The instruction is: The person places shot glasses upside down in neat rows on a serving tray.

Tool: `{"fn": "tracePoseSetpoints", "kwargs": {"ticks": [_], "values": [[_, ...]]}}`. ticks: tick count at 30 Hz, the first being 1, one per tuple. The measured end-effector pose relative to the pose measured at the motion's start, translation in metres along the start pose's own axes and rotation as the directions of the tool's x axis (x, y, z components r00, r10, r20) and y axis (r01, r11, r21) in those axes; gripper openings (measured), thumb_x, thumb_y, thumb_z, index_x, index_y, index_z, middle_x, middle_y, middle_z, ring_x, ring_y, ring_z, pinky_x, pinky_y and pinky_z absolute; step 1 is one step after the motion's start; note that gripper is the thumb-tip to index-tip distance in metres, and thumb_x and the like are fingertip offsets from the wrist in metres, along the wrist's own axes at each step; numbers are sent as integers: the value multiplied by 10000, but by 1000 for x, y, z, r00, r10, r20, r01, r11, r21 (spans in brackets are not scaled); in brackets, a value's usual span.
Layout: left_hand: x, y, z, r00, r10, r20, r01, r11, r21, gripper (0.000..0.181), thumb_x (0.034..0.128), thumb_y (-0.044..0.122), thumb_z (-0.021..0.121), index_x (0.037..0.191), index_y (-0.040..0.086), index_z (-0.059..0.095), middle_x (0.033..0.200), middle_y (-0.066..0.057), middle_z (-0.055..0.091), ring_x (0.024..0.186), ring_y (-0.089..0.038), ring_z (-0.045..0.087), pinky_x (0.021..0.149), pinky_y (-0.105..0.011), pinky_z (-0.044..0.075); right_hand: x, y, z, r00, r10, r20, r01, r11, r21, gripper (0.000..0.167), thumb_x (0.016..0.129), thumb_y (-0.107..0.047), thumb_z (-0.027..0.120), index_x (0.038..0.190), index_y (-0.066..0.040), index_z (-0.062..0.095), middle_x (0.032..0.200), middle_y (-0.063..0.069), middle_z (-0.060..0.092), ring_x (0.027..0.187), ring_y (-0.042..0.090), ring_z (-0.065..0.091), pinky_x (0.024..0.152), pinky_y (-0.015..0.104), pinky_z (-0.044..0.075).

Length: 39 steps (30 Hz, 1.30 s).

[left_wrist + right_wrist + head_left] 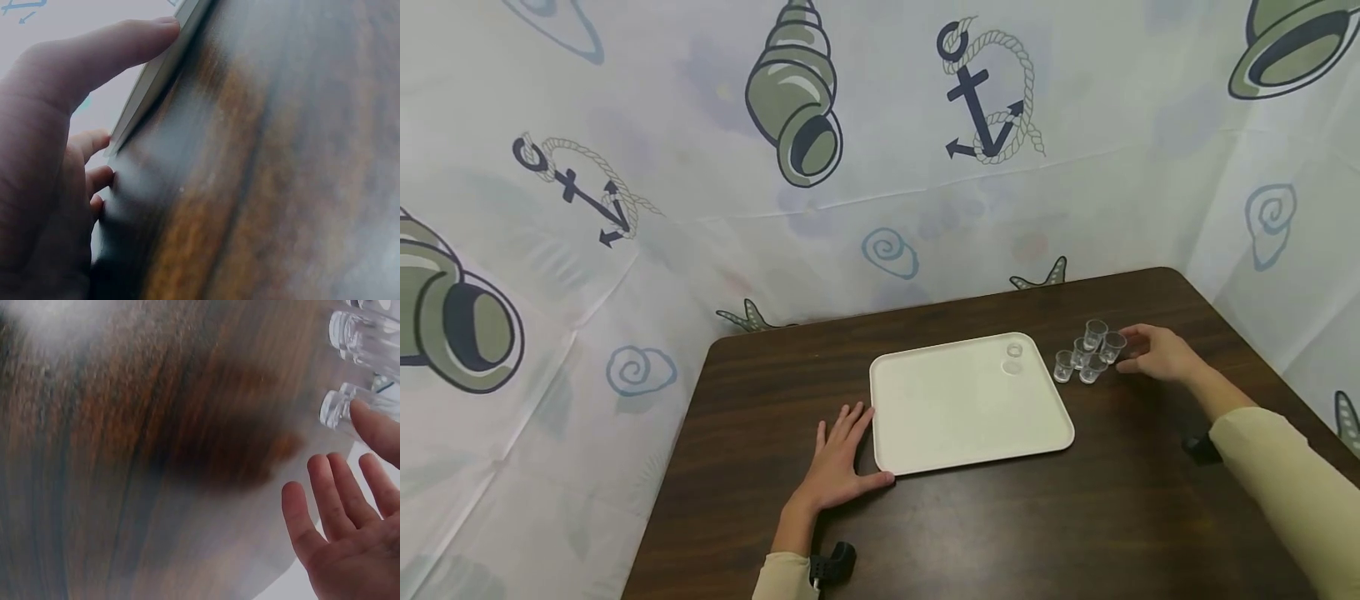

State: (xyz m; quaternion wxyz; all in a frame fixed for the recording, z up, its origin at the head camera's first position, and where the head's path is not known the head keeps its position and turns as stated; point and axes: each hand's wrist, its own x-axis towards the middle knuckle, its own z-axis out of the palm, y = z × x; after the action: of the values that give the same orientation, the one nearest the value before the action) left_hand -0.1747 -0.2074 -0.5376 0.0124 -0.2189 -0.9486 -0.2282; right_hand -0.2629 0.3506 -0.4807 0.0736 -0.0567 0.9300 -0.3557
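Nearest, a pale yellow left sleeve (784,577) is seen at the bottom edge, with a black device (832,564) worn at the wrist. The brown wood-grain bench (1000,533) is spread beneath everything, and a matching right sleeve (1285,467) is reached in over its right side. The left hand (837,471) is held wide, with fingers straight and spread; its thumb is laid against the near left corner of a cream tray (955,408), and its fingertips are placed along the tray's left edge. The tray is set flat on the bench, its corners rounded.

Beyond the tray's right edge, five small clear glasses (1092,368) are clustered upright on the bench. The right hand (1159,354) is held fairly wide at the right of this group, thumb and fingers parted beside the rightmost glass (1112,348); whether that glass is touched cannot be told. A single small glass (1015,351), also clear, is placed on the tray near its far right corner.

Farthest, behind the bench, a white cloth (887,192) is hung, printed with shells, anchors, ropes and starfish.
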Motion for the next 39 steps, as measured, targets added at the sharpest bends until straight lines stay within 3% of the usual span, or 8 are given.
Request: {"fn": "tracePoseSetpoints", "kwargs": {"ticks": [19,30,39], "values": [[2,1,5,1000,-12,21,11,1000,20,1066,749,761,631,1578,214,243,1614,-89,218,1490,-318,112,1094,-690,21,2,2,16,993,61,-98,-58,998,27,607,919,-324,697,1311,95,500,1311,380,467,1203,559,444,953,644,384],[0,-2,8,999,-25,32,24,999,26,1075,748,770,625,1586,243,206,1625,-73,187,1496,-293,83,1110,-662,-1,2,2,20,992,49,-113,-46,999,29,547,926,-286,692,1278,96,520,1266,367,514,1173,541,479,934,632,399],[-1,-2,9,1000,-18,11,18,999,31,1067,744,752,647,1579,229,237,1611,-97,224,1487,-328,122,1094,-691,35,2,3,9,984,46,-172,-44,999,16,515,933,-295,681,1244,85,526,1224,354,534,1148,543,480,881,622,413]]}}
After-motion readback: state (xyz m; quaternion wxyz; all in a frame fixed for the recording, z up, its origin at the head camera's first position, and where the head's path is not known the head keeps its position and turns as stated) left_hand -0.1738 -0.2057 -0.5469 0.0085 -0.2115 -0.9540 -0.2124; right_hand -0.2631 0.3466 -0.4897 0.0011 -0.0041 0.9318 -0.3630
